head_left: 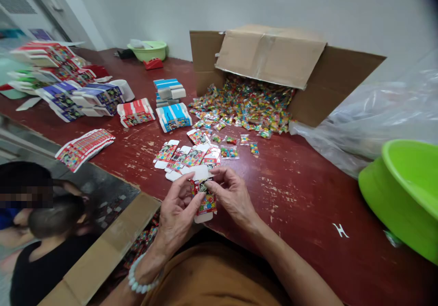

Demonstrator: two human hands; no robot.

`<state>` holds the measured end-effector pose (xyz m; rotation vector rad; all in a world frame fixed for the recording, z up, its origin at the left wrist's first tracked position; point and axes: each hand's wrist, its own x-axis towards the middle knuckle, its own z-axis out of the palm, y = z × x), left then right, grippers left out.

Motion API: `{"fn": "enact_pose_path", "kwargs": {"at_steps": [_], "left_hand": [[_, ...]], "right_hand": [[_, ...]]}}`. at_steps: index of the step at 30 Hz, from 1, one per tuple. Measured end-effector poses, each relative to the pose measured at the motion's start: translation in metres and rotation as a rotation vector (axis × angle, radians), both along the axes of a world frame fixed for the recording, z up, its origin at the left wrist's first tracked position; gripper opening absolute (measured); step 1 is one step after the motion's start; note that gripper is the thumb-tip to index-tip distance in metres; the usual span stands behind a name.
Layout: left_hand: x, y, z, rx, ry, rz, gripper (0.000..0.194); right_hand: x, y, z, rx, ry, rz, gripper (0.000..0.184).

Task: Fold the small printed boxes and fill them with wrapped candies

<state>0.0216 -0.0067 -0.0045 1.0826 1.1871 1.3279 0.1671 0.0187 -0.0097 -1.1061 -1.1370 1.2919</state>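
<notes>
Between my two hands, near the table's front edge, is a small red printed candy box (206, 202) with white flaps open at both ends. My left hand (178, 208) grips its left side, thumb on the printed face. The fingers of my right hand (234, 196) close on its upper right, by the top flap. Just beyond lie several flat candy boxes (193, 157) with their flaps out, loosely overlapping. Small clear packets of colourful candy (229, 152) rest beside them. Behind, a heap of such candy packets (246, 105) spills from a tipped cardboard carton (273, 55).
Banded box bundles in red (136, 113), blue (174, 117) and purple (99, 97) stand at left. A fanned row of red boxes (85, 148) lies at the left edge. A green tub (383, 192) stands right. Two people (51, 246) are below left, beside an open carton (99, 246).
</notes>
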Motion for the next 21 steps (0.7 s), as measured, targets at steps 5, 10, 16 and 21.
{"fn": "enact_pose_path", "kwargs": {"at_steps": [5, 10, 16, 21], "left_hand": [[-0.007, 0.004, -0.002, -0.146, 0.063, -0.083, 0.032], [-0.012, 0.010, -0.012, -0.069, 0.188, -0.085, 0.027], [-0.001, 0.006, 0.002, -0.240, -0.130, -0.107, 0.060], [0.004, -0.002, 0.008, -0.563, -0.315, -0.334, 0.055]], "right_hand": [[0.005, 0.003, -0.006, -0.130, 0.091, 0.097, 0.028], [0.015, 0.012, -0.005, -0.174, 0.148, 0.191, 0.039], [0.020, 0.010, 0.002, 0.255, -0.218, 0.169, 0.017], [0.019, 0.001, 0.005, 0.322, -0.313, 0.230, 0.018]]}}
